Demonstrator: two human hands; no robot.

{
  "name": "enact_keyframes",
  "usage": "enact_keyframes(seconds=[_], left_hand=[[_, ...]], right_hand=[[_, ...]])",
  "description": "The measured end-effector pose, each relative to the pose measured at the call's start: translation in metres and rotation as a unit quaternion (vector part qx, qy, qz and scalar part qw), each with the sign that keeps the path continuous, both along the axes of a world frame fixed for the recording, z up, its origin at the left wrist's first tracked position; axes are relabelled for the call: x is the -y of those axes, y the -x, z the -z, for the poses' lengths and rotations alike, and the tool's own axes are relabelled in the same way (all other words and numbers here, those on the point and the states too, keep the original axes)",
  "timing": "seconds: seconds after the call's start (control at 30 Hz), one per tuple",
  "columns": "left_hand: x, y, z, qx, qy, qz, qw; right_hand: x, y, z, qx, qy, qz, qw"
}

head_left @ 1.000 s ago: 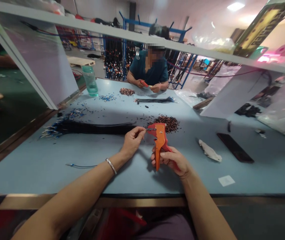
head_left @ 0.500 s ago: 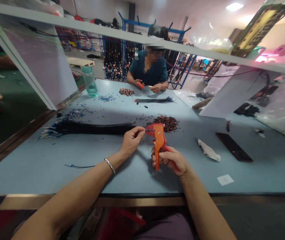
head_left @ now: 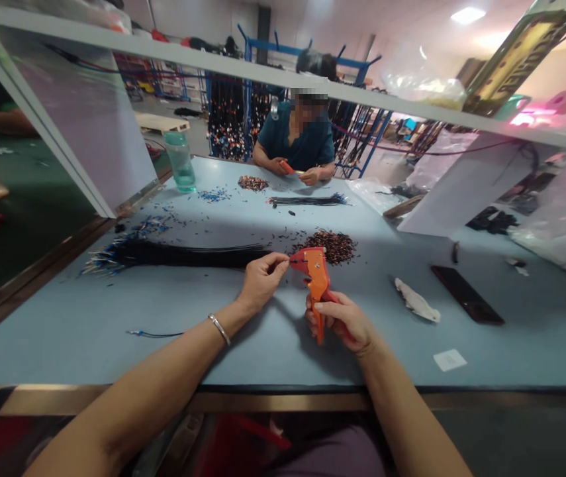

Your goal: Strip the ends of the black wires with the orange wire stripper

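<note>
My right hand (head_left: 339, 321) is wrapped around the handles of an orange and red wire stripper (head_left: 318, 271), held upright above the table with its jaws facing left. Pinched between the thumb and fingers of my left hand (head_left: 265, 278) is a thin black wire whose end reaches the stripper's jaws. A blue-tipped end of a wire (head_left: 148, 333) sticks out to the left of my left forearm. Behind my left hand lies a long bundle of black wires (head_left: 188, 254) with blue terminals at its left end. A pile of short stripped scraps (head_left: 335, 246) lies just behind the stripper.
Across the table (head_left: 243, 358) a co-worker (head_left: 292, 139) holds a red-handled tool. A green bottle (head_left: 181, 162) stands at the back left. To the right lie a dark phone (head_left: 466, 293), a crumpled white piece (head_left: 416, 301) and a paper square (head_left: 450, 360). A shelf (head_left: 188, 59) spans overhead.
The stripper has shifted slightly right, and its handles look closer together. My left hand has stayed nearly still. The co-worker's red tool has moved a little.
</note>
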State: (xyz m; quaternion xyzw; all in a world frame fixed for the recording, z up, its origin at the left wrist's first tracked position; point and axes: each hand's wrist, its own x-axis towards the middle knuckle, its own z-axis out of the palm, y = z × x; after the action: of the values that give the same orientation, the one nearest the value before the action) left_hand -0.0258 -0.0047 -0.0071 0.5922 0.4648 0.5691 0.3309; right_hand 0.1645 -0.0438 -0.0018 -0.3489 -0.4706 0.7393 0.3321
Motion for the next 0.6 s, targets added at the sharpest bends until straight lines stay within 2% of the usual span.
enact_keyframes(seconds=[0.27, 0.6], left_hand=[[0.002, -0.0002, -0.0019, -0.048, -0.008, -0.016, 0.999], [0.0003, 0.0015, -0.0003, -0.059, -0.004, -0.007, 0.998]], right_hand=[[-0.001, -0.0007, 0.0, -0.013, 0.004, -0.008, 1.0], [-0.0006, -0.0011, -0.0013, -0.011, -0.001, -0.018, 1.0]])
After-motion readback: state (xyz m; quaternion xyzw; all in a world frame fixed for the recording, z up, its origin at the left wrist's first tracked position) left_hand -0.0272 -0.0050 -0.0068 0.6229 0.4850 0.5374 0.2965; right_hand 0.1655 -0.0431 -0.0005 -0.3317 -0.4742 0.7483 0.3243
